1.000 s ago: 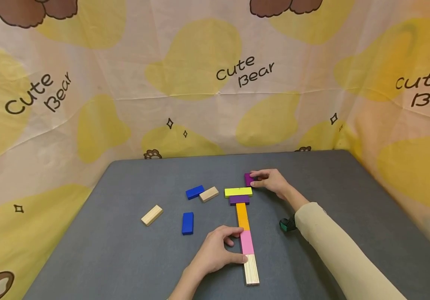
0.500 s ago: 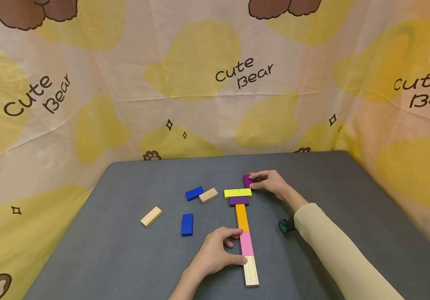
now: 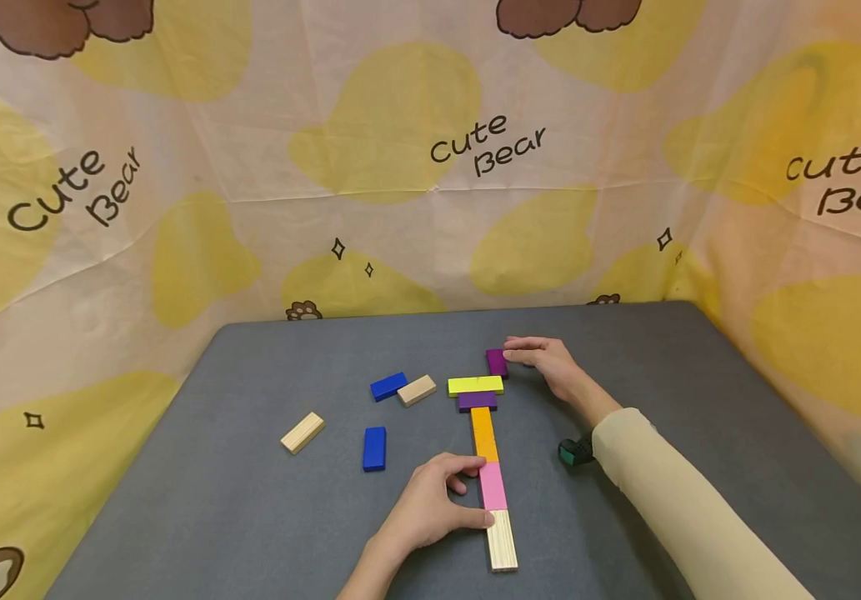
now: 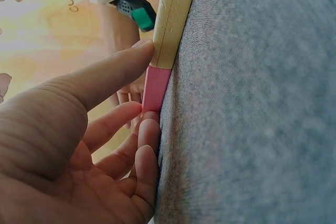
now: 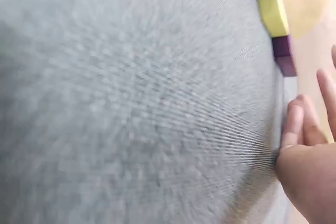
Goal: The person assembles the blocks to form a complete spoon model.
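Observation:
A row of blocks runs away from me in the head view: a plain wood block, a pink block and an orange block. Across its far end lie a purple block and a yellow-green block. Beyond them is a magenta block, set lengthwise. My left hand rests along the row, thumb on the wood block, index fingertip near the pink and orange joint. My right hand is beside the magenta block with extended fingers; the right wrist view shows a gap between them.
Left of the row lie two blue blocks, one farther back and one nearer. A wood block adjoins the far blue one, and another wood block lies farther left. A patterned cloth hangs behind the grey table.
My right thumb and fingers, earlier pinching the magenta block, have let go and drawn slightly to the right. The block now lies free, turned a little. My left hand has stayed in place.

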A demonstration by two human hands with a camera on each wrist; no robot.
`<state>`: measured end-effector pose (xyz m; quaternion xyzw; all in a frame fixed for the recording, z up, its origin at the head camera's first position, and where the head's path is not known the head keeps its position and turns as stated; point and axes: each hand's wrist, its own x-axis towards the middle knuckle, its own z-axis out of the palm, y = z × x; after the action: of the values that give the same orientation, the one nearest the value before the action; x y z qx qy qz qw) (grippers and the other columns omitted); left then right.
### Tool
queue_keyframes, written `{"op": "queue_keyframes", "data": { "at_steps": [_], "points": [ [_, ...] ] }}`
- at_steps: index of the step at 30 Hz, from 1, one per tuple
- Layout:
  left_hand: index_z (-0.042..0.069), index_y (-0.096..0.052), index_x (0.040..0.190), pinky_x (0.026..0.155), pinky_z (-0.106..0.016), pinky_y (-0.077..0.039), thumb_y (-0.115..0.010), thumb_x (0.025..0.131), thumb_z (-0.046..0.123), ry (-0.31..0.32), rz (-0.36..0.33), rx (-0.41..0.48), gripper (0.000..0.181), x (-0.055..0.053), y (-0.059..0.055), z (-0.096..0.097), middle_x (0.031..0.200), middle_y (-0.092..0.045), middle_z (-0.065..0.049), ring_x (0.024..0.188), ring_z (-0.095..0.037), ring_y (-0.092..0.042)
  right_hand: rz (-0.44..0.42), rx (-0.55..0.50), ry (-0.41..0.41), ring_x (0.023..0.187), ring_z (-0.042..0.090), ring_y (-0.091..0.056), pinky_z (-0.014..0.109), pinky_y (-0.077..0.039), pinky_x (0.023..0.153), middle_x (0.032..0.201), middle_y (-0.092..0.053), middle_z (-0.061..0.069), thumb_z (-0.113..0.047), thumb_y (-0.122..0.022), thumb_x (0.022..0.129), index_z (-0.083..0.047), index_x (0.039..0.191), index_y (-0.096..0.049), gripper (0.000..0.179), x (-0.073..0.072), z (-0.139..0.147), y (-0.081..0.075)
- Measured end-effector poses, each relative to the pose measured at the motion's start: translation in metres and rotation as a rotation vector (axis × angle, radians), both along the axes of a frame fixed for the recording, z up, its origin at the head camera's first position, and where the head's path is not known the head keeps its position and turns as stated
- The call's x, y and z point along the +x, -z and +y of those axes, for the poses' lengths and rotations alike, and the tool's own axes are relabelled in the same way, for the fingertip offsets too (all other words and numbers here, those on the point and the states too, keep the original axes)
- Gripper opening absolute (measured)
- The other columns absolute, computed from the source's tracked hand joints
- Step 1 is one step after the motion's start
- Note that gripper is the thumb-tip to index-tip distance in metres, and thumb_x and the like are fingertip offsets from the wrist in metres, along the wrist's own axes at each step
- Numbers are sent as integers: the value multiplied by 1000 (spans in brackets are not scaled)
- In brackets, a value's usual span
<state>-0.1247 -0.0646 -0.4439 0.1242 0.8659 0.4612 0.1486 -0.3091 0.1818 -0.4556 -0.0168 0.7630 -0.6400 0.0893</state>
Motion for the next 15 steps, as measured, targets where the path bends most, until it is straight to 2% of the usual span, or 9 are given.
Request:
{"op": "queue_keyframes", "data": {
  "at_steps": [3,7,11,15],
  "points": [
    [21,-69,124,70,-29,-47,-93,67,27,0,-1,1,62,0,0,0,102,-59,9,85,-14,-52,-11,-12,-8,121,30,-49,46,-39,102,131,-60,13,-20,-72,91,1,124,-66,40,8,1,-8],
    [21,-69,124,70,-29,-47,-93,67,27,0,0,6,62,0,0,0,102,-59,9,86,-14,-53,-5,68,-29,113,32,-54,44,-47,94,125,-62,12,-20,-70,93,2,123,-65,37,28,1,-21],
    [21,-69,124,70,-29,-47,-93,67,27,-2,3,5,62,0,0,0,102,-59,10,86,-14,-53,34,212,-66,105,30,-57,42,-49,89,121,-62,11,-20,-68,94,-1,120,-67,33,59,-3,-30],
    [21,-69,124,71,-29,-47,-93,67,28,0,11,2,62,0,0,-1,103,-59,10,86,-14,-53,89,282,-127,100,28,-58,43,-49,85,119,-64,8,-19,-72,91,-7,119,-70,31,94,-6,-36]
  ]
}}
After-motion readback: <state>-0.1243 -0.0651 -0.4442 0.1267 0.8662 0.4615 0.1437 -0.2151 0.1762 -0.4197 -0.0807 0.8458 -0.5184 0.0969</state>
